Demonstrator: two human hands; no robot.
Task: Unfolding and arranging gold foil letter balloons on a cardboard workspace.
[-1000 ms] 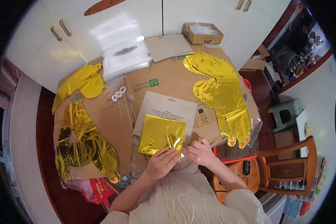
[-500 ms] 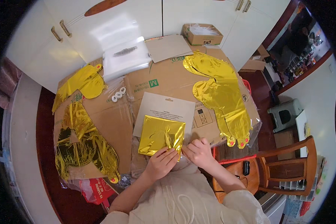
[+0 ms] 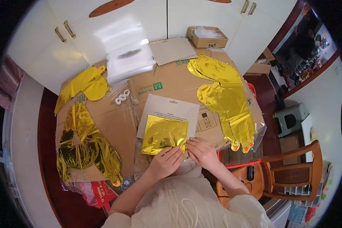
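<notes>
A folded square of gold foil balloon (image 3: 164,133) lies over the lower part of a pale card (image 3: 173,108) with a hang slot. On its near edge my left hand (image 3: 168,161) is closed, fingers together over the foil and thumb out of sight. At the near right corner my right hand (image 3: 202,152) is closed on the foil, its fingers bent in a pinch. Flat gold foil balloons with red dots lie to both sides: a large one (image 3: 226,97) at right, one (image 3: 85,85) at far left, and another (image 3: 79,148) at near left.
Flattened cardboard (image 3: 114,121) covers the table. Clear plastic sleeves (image 3: 131,62), grey cards (image 3: 173,51) and a small box (image 3: 208,37) of white strips stand along the back. White rings (image 3: 122,97) sit left of centre. A wooden chair (image 3: 292,169) is at right.
My right hand has turned, its fingers now lying lower and flatter along the foil's right corner. My left hand has slid slightly along the near edge. The foil's creases have shifted.
</notes>
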